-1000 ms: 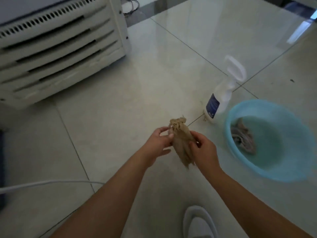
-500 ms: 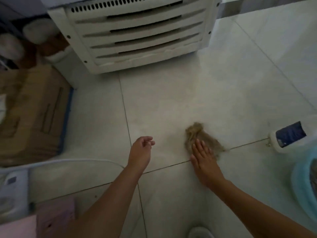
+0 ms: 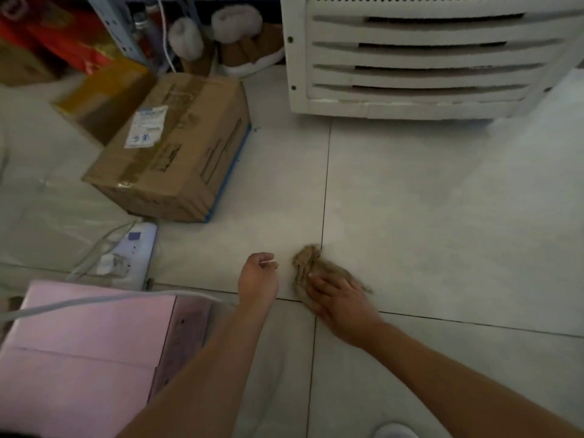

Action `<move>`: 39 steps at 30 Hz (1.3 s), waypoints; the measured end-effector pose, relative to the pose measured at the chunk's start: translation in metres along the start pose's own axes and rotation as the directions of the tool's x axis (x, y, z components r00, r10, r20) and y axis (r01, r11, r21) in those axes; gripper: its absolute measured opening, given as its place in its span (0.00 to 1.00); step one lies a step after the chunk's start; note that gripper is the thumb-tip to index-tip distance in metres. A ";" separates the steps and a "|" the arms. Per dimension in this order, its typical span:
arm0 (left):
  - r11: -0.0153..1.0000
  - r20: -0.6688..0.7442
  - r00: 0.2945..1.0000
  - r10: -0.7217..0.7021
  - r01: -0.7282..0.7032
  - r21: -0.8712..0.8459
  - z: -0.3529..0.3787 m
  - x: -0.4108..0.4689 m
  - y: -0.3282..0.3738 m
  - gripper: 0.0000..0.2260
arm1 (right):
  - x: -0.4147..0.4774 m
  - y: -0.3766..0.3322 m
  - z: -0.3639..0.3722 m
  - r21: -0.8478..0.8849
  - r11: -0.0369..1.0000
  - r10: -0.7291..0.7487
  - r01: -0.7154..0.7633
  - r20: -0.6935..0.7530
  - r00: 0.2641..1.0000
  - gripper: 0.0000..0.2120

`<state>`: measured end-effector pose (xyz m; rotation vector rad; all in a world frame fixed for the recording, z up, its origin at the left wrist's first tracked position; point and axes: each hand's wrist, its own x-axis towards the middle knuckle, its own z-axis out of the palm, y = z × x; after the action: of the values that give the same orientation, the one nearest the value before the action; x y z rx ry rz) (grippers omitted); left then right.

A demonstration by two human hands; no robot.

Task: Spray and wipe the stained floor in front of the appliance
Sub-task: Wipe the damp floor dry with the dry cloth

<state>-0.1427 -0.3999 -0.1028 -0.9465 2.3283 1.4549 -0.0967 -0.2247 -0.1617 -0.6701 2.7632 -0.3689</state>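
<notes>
1. Right hand (image 3: 339,295): fingers spread flat on the frayed tan cloth rag (image 3: 306,263), pressing it onto the pale glossy tile floor (image 3: 426,216). It is not gripping. A flat palm likely suits scrubbing, since the load spreads over the whole wad.
2. The rag sits near centre, across the far-near grout line and just far of the left-right joint. It is well apart from the white louvred appliance (image 3: 426,58) at far right, so the patch in front of the unit is the work zone.
3. Left hand (image 3: 257,276): fingers loosely curled, holding nothing, just left of the rag. I can't tell whether it touches the floor. It looks parked clear of the wipe path.
4. The hand and rag edges are blurred, which is consistent with a wiping stroke in progress. That's a judgement.
5. No spray bottle is in view, so I read this as the wipe phase.
6. Clutter on the left: a brown taped cardboard box (image 3: 177,153) at far left, and a white power strip (image 3: 132,251) with a white cable (image 3: 94,303) near a pink box (image 3: 85,343).
7. Risk: moisture drifting left toward the power strip. Strokes are better kept on the right-hand tiles.
8. I can't make out any stain at this light level.
</notes>
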 end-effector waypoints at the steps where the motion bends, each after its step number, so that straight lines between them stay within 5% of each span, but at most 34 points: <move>1: 1.000 0.013 1.000 0.011 -0.011 0.012 0.001 -0.005 0.000 0.10 | 0.001 0.008 -0.002 -0.045 0.999 -0.001 0.002 0.007 1.000 0.20; 4: 0.999 0.035 0.999 0.038 -0.038 0.004 0.005 -0.009 0.004 0.11 | 0.008 0.016 0.004 -0.042 0.998 -0.054 0.055 0.032 0.998 0.25; 7: 0.997 0.010 0.997 0.072 -0.072 0.003 0.011 -0.003 0.011 0.10 | 0.015 0.011 0.016 -0.103 0.961 -0.245 0.257 0.114 0.963 0.28; 13: 0.980 -0.040 0.993 0.109 -0.114 -0.161 0.020 0.014 0.025 0.08 | 0.077 0.051 -0.011 -0.021 0.773 -0.607 0.634 0.265 0.749 0.28; 18: 0.915 -0.078 0.989 0.128 -0.149 -0.375 0.020 0.034 0.045 0.09 | 0.220 0.109 -0.058 -0.133 0.895 -0.400 0.426 0.187 0.897 0.29; 25: 0.897 -0.046 0.989 0.142 -0.148 -0.416 0.019 0.048 0.066 0.10 | 0.333 0.125 -0.089 -0.010 0.997 -0.072 0.072 0.051 0.996 0.26; 31: 0.934 0.016 0.988 0.151 -0.137 -0.330 0.030 0.052 0.070 0.10 | 0.321 0.129 -0.086 0.042 0.996 0.079 -0.077 -0.046 0.996 0.25; 39: 0.959 0.189 0.962 0.195 -0.146 -0.244 0.108 0.037 0.093 0.09 | 0.195 0.315 -0.112 -0.015 0.845 0.526 -0.534 -0.159 0.836 0.27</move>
<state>-0.2443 -0.2933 -0.1073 -0.6140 2.1662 1.8269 -0.4278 -0.0261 -0.1935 0.1427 2.9534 -0.2182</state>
